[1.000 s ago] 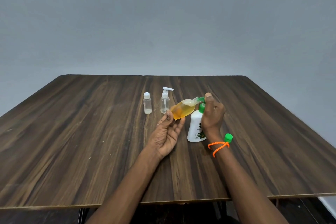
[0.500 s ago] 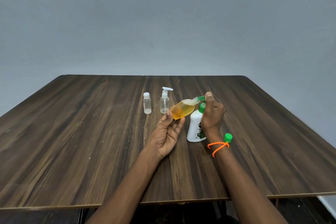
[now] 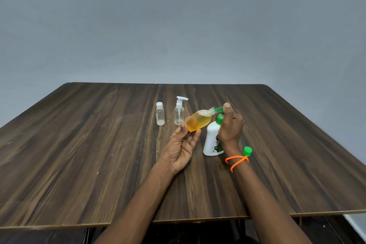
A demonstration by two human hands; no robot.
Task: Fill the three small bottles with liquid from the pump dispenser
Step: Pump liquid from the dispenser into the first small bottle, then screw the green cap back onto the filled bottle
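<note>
1. One small bottle of orange liquid point(image 3: 198, 122) is tilted, its mouth lifted to the green nozzle of the pump dispenser point(image 3: 213, 140); pale foam sits in its neck.
2. Held from below, that bottle rests in the left hand point(image 3: 181, 150), whose thumb and fingertips pinch its base, palm turned up and the other fingers loosely extended.
3. Upright on the table point(image 3: 79, 154), the white pump dispenser stands just right of the left hand, with a green collar and pump head.
4. Curled around the dispenser's neck, the right hand point(image 3: 230, 127) has its thumb on top of the green pump head; an orange beaded band point(image 3: 236, 161) circles that wrist.
5. Compared with half a second ago, almost nothing differs: both hands, the tilted bottle and the dispenser sit in the same places, and the liquid level looks unchanged.
6. Two other small bottles stand upright farther back and to the left: a clear one with a white cap point(image 3: 160, 113), a little white at its bottom, and a clear one with a white pump top point(image 3: 179, 112), close beside each other.
7. Behind the right wrist a green cap point(image 3: 247, 151) lies on the table.
</note>
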